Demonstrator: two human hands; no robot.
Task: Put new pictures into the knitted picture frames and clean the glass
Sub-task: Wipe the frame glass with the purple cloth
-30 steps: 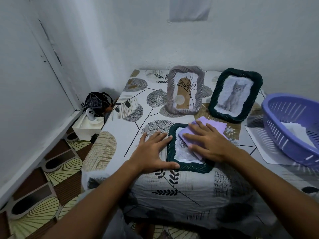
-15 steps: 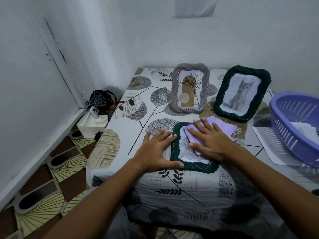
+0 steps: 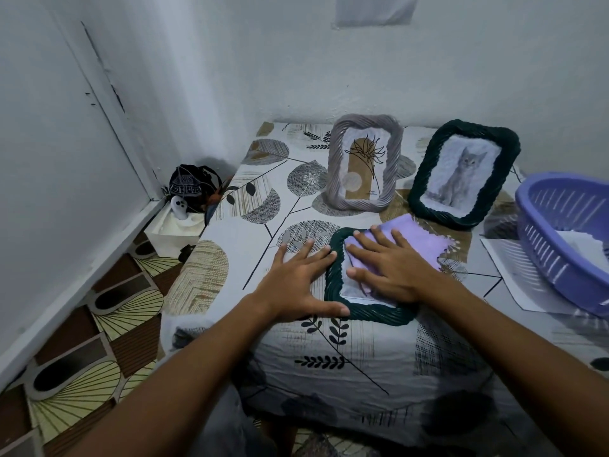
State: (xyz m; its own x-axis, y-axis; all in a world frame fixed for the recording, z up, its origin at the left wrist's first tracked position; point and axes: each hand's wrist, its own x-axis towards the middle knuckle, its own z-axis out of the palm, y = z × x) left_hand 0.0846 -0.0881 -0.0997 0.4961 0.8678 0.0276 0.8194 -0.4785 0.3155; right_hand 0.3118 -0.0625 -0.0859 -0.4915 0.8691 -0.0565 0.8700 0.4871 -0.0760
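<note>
A dark green knitted frame (image 3: pixel 333 282) lies flat near the table's front edge. My right hand (image 3: pixel 390 270) presses a lilac cloth (image 3: pixel 418 240) flat onto its glass, fingers spread. My left hand (image 3: pixel 296 282) lies flat beside the frame's left side, thumb on its lower rim. Behind, a grey knitted frame (image 3: pixel 364 125) with a plant picture stands upright. To its right stands another dark green frame (image 3: pixel 425 183) with a cat picture. Most of the picture in the flat frame is hidden by hand and cloth.
A purple plastic basket (image 3: pixel 560 258) holding white paper sits at the right, on a sheet of paper (image 3: pixel 507 275). The table wears a leaf-print cloth (image 3: pixel 237 239). On the floor at left are a white box (image 3: pixel 171 232) and a dark bag (image 3: pixel 191 184). Walls close in behind and left.
My right hand and the cloth have slid a little across the glass. The left hand stays put beside the frame. The view has shifted slightly.
</note>
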